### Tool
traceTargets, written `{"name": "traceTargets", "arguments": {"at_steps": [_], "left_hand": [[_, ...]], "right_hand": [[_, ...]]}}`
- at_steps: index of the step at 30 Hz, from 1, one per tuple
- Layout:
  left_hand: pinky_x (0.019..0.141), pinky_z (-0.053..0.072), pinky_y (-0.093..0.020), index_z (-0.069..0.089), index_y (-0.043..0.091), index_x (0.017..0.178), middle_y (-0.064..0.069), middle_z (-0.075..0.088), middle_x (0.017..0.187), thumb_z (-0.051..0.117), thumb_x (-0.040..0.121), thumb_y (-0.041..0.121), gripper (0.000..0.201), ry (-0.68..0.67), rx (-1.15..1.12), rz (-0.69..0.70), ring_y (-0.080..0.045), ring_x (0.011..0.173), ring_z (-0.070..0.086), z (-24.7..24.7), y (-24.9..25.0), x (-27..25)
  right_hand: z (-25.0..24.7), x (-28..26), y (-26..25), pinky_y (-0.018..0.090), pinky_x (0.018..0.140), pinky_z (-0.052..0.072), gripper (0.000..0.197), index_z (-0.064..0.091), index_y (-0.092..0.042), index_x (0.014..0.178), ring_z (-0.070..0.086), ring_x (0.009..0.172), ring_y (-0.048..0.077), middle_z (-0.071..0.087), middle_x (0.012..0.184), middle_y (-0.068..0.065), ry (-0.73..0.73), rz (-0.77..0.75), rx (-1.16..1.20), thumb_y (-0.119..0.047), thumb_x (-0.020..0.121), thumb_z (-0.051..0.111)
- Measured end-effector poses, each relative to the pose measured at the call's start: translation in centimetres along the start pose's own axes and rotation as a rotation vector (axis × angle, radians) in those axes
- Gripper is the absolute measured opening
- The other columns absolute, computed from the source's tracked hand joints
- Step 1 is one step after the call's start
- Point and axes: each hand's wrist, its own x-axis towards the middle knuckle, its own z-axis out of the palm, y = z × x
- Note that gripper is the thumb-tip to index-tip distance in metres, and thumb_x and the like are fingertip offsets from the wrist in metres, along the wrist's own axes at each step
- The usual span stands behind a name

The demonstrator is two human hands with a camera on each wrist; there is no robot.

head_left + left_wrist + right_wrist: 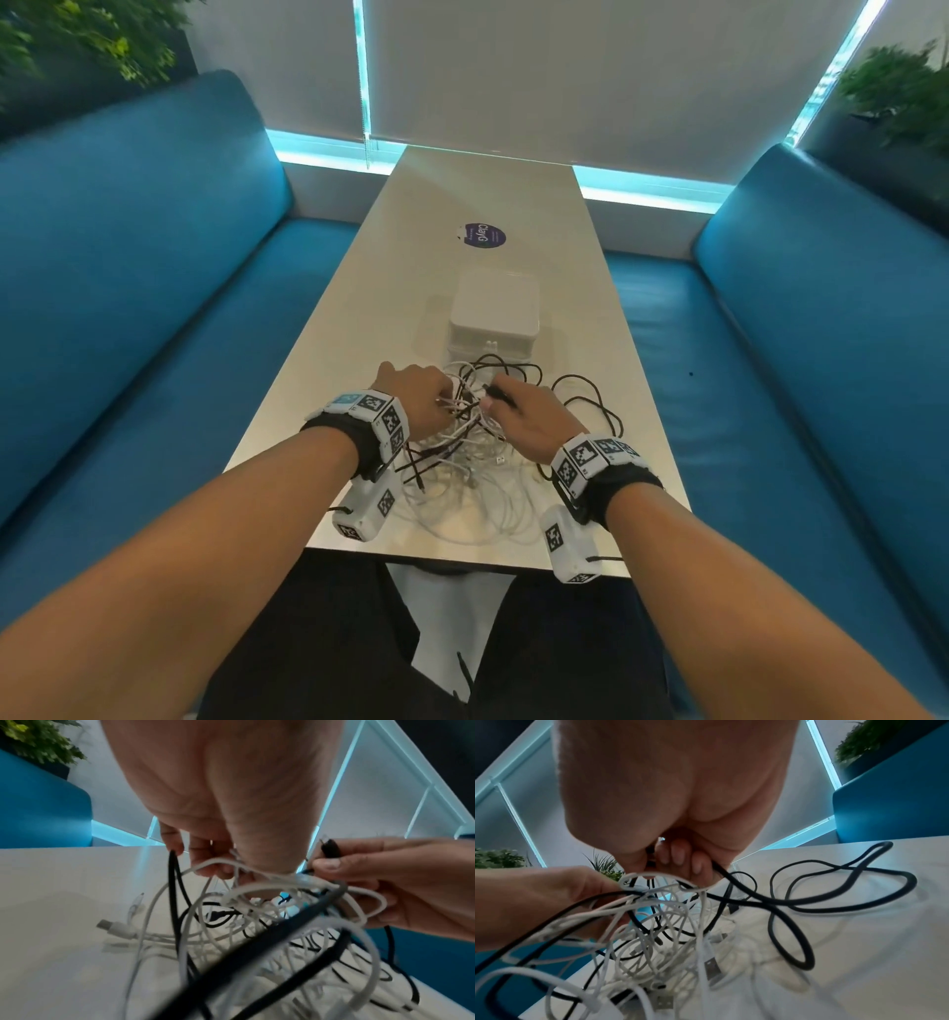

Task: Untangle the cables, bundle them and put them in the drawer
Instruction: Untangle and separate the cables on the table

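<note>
A tangle of white and black cables (pixel 464 452) lies on the near end of the pale table (pixel 390 267). My left hand (pixel 421 398) grips a bunch of white and black strands (pixel 218 866) lifted out of the tangle. My right hand (pixel 518 411) pinches a black cable by its plug end (pixel 330 847), its fingers curled round the black cable (pixel 721 872). Loops of black cable (pixel 834 898) trail to the right on the table. A white drawer unit (pixel 494 316) stands just beyond the tangle, its drawer front mostly hidden.
Blue benches (pixel 118 267) (pixel 821 318) flank the narrow table. A round dark sticker (pixel 480 235) lies farther up the tabletop. Plants (pixel 904 97) stand behind the benches. White USB plugs (pixel 712 969) hang loose from the tangle near the table's front edge.
</note>
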Motion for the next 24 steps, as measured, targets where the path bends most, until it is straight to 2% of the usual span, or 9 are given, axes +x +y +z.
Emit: {"name": "traceTargets", "arguments": {"at_steps": [2,6,8,11,13,16,19,22,24], "left_hand": [[0.097,0.031,-0.042,0.059,0.03,0.098,0.004,0.059,0.099,0.056,0.087,0.025,0.012,-0.016,0.065,-0.023,-0.023,0.106,0.058,0.0,-0.3,-0.1],[0.097,0.034,-0.041,0.055,0.036,0.123,0.001,0.055,0.121,0.051,0.087,0.007,0.046,-0.044,0.075,0.026,-0.028,0.118,0.044,0.9,-0.8,0.1],[0.096,0.036,-0.042,0.059,0.043,0.114,0.003,0.056,0.114,0.051,0.086,0.012,0.043,-0.071,0.028,0.033,-0.029,0.115,0.042,1.2,-0.7,0.2],[0.092,0.032,-0.042,0.06,0.043,0.09,0.005,0.055,0.091,0.052,0.085,0.037,0.011,-0.059,0.034,0.022,-0.023,0.104,0.04,1.3,-0.3,0.2],[0.091,0.029,-0.042,0.06,0.043,0.087,0.006,0.052,0.085,0.052,0.087,0.042,0.009,-0.061,0.088,0.027,-0.022,0.1,0.037,1.4,0.0,0.3],[0.087,0.026,-0.043,0.058,0.037,0.083,0.01,0.048,0.08,0.051,0.093,0.044,0.014,-0.054,0.163,0.042,-0.022,0.096,0.036,1.5,0.4,0.2],[0.088,0.027,-0.044,0.064,0.031,0.096,0.007,0.057,0.092,0.045,0.097,0.035,0.019,-0.043,0.192,0.059,-0.025,0.103,0.042,1.9,0.4,0.1],[0.09,0.027,-0.045,0.062,0.038,0.116,0.005,0.063,0.103,0.039,0.098,0.025,0.032,-0.013,0.185,0.079,-0.022,0.099,0.042,2.4,0.5,-0.1],[0.09,0.026,-0.045,0.059,0.04,0.12,0.005,0.062,0.106,0.039,0.095,0.019,0.039,-0.021,0.18,0.082,-0.021,0.093,0.037,2.6,0.4,-0.1]], "right_hand": [[-0.1,0.0,0.0,0.029,0.061,0.039,0.021,0.05,-0.018,0.086,0.054,0.068,0.018,0.06,0.074,0.003,0.001,0.011,0.005,-0.035,0.099,0.049],[0.1,0.2,0.7,0.031,0.058,0.037,0.018,0.052,-0.023,0.087,0.056,0.07,0.021,0.061,0.076,0.001,0.017,0.033,-0.064,-0.037,0.098,0.051],[0.4,0.3,1.0,0.031,0.061,0.037,0.017,0.059,-0.021,0.096,0.055,0.074,0.023,0.063,0.079,0.002,0.058,0.037,-0.157,-0.037,0.098,0.052],[0.8,0.4,0.5,0.036,0.07,0.052,0.019,0.064,-0.025,0.109,0.063,0.081,0.026,0.07,0.09,0.005,0.097,0.005,-0.27,-0.033,0.097,0.052],[1.2,0.5,-0.1,0.04,0.072,0.055,0.022,0.066,-0.027,0.108,0.064,0.08,0.026,0.071,0.089,0.004,0.063,-0.037,-0.311,-0.027,0.093,0.051],[1.6,0.7,-0.9,0.042,0.072,0.056,0.022,0.067,-0.025,0.104,0.064,0.079,0.025,0.07,0.089,0.004,0.005,-0.086,-0.378,-0.032,0.089,0.052],[1.5,1.0,-1.2,0.043,0.078,0.055,0.023,0.067,-0.017,0.104,0.065,0.088,0.029,0.07,0.095,0.009,-0.065,-0.1,-0.441,-0.034,0.093,0.057],[1.6,0.9,-1.2,0.044,0.082,0.054,0.023,0.065,-0.016,0.111,0.065,0.094,0.03,0.07,0.101,0.011,-0.105,-0.125,-0.452,-0.029,0.094,0.057],[1.5,0.6,-1.2,0.043,0.081,0.054,0.021,0.062,-0.015,0.113,0.065,0.092,0.03,0.07,0.1,0.012,-0.104,-0.136,-0.411,-0.026,0.097,0.053]]}}
